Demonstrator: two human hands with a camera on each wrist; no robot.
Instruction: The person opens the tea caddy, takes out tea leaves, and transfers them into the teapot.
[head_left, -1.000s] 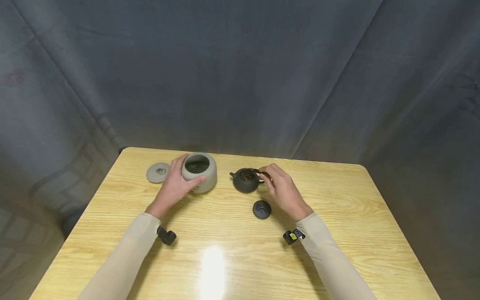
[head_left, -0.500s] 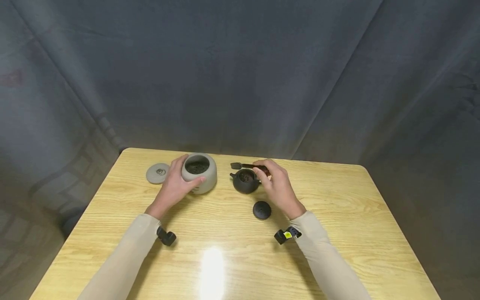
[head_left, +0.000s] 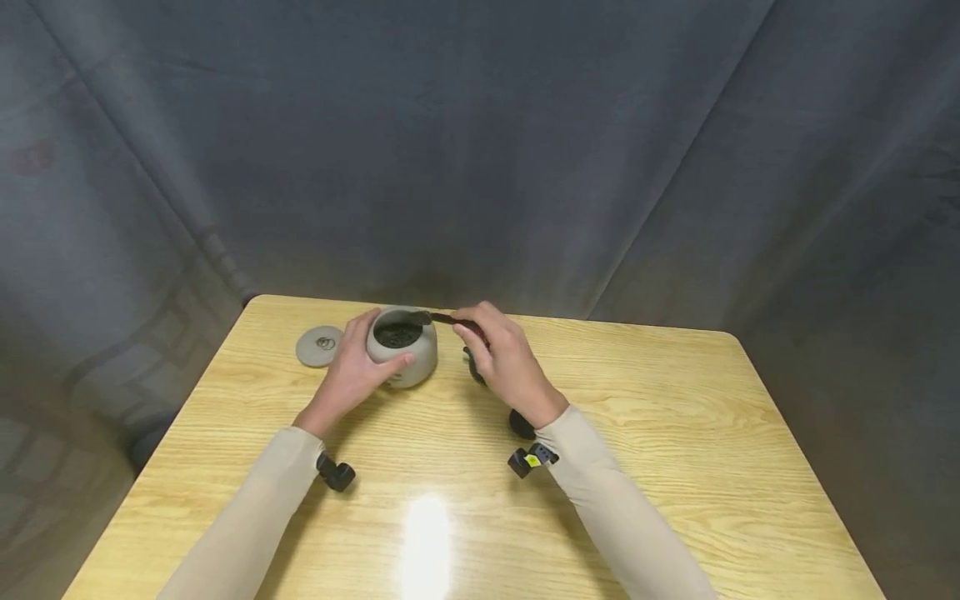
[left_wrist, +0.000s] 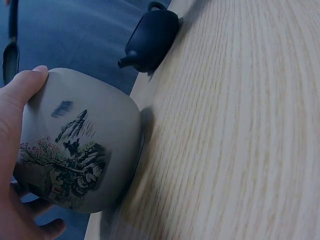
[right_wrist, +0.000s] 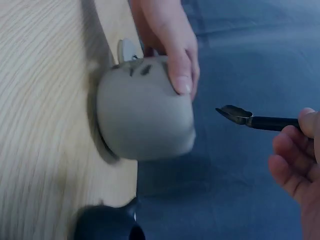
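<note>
The left hand (head_left: 351,367) wraps the jar (head_left: 416,367), its thumb across the near wall and its fingers round the left side, probably to keep the jar steady on the counter (head_left: 675,400). The right hand (head_left: 506,358) pinches the scoop (head_left: 444,318) well back on the handle, a hold that seems meant to keep the knuckles clear of the jar's rim. To the left of the left hand's fingers lies the jar lid (head_left: 317,347), leaving the mouth uncovered and some dark loose stuff (head_left: 397,336) visible inside.

The scoop reaches out leftward from the right fingertips, blade foremost, just above the right part of the jar's mouth and apart from it in the right wrist view. Its long axis runs roughly crosswise in front of the person; the exact tilt, and whether the blade carries anything, I cannot tell. Beneath the right hand's fingers, the teapot (left_wrist: 156,42) stands with its spout towards the jar; a small dark disc (head_left: 521,424) lies partly hidden by the right wrist.
</note>
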